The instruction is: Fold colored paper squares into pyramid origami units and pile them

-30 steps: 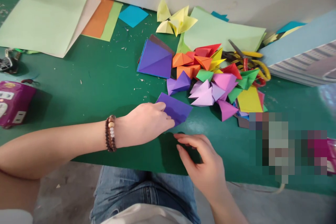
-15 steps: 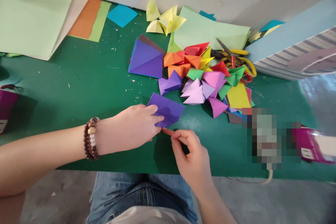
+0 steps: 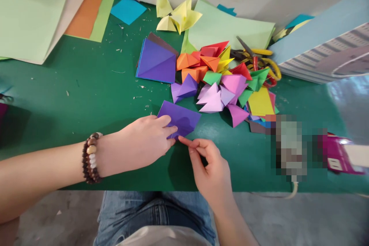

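One left hand (image 3: pixel 132 147), fingers loosely spreading, is pinning the purple sheet (image 3: pixel 184 119) onto the tabletop (image 3: pixel 98 96), just at six o'clock of the folded purple piece (image 3: pixel 188 87), a corner pointing toward three, long axis running roughly ten-to-four, while the right hand (image 3: pixel 213 169), half-curling, visibly gripping nothing, is seemingly working an edge that's calling for even pressure!

Classed as a paper-craft work area; not determinable as home or workshop. Identified by a green tabletop (image 3: pixel 95 94) strewn with paper clippings (image 3: pixel 67 93); folded paper pieces (image 3: pixel 212 78) and scissors (image 3: pixel 255 62) at 2 o'clock; large paper sheets (image 3: pixel 29 19) stacked at 10 o'clock.
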A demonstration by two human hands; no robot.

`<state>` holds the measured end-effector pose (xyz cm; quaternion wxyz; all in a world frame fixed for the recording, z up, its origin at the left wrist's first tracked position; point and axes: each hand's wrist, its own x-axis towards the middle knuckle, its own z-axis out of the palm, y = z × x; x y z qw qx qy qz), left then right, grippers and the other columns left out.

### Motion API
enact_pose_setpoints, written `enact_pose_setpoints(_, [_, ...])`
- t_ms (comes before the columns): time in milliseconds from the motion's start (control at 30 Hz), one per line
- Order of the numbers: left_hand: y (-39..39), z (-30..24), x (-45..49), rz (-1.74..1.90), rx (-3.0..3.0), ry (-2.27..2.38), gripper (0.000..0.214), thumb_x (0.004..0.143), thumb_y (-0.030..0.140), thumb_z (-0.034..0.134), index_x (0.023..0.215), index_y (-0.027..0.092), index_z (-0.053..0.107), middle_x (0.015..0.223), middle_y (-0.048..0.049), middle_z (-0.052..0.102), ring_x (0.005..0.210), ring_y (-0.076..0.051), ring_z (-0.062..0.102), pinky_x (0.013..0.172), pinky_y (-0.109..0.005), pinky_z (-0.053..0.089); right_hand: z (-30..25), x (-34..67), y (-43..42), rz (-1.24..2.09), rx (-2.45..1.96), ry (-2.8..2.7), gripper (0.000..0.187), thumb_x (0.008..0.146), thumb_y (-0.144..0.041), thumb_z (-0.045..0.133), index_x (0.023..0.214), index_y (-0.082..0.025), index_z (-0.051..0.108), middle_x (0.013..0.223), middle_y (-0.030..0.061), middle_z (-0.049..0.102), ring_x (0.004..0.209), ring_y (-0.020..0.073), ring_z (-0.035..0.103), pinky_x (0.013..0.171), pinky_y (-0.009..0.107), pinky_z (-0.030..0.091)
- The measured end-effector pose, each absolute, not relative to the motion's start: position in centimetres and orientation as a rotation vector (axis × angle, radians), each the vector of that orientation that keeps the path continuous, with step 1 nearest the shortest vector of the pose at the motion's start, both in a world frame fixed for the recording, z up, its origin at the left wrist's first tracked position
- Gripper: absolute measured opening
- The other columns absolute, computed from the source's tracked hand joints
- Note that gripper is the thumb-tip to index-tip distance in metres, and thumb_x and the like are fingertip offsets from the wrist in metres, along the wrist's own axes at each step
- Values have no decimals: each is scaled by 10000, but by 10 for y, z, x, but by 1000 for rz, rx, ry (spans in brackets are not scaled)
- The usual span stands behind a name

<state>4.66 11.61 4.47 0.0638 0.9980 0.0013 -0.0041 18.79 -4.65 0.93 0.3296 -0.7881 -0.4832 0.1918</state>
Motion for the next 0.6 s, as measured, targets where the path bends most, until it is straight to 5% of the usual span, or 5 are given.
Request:
enact_pose_setpoints(433, [112,49,48,-74,3034,16,201,915,247,546,1056,193,677,1198,-63,640,1020,-237,507,741,-341,429,2,200,-44,391,-2113,-1130,60,930,-272,487,944,-224,520,1027,78,746,961,211,669,773,333,491])
enact_pose_setpoints(600, [111,48,48,-71,3036,22,213,906,251,560,1077,192,673,1191,-73,637,1021,-236,515,722,-336,437,2,210,-44,321,-2149,-1040,99,930,-306,490,943,-212,521,1034,83,746,646,150,630,545,259,435])
